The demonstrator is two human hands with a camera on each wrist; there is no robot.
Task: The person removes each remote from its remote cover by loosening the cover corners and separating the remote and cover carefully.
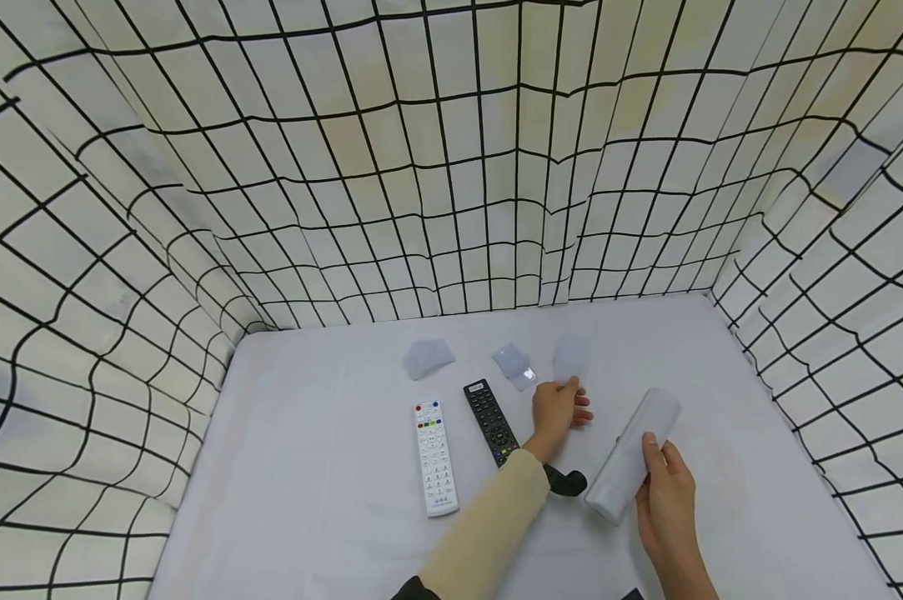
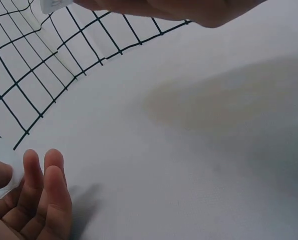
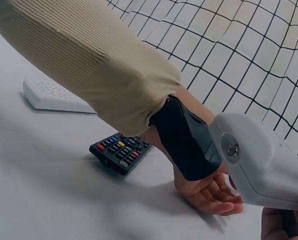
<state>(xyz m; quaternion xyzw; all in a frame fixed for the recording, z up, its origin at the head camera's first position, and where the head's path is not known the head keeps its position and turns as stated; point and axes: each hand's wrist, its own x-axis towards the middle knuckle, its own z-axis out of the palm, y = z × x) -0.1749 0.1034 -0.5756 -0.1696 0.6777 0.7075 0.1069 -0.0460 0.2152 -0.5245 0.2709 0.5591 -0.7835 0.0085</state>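
Note:
My left hand (image 1: 556,414) reaches across the table and pinches the near edge of a thin translucent plastic piece (image 1: 571,354) between thumb and forefinger. Its other fingers are loosely bent in the left wrist view. A long white remote control (image 1: 637,454), its plain back upward, is in my right hand (image 1: 667,496), thumb along its side. A screw shows at the rounded end of this remote (image 3: 268,160) in the right wrist view. Beneath the left forearm lies a black remote (image 1: 489,417), partly covered. To its left is a white remote (image 1: 436,458) with buttons up.
Two more translucent plastic pieces lie at the back, one at the left (image 1: 427,358) and a crumpled one (image 1: 513,363) beside the left hand. Black-lined white walls (image 1: 451,200) enclose the back and sides of the white table (image 1: 293,467).

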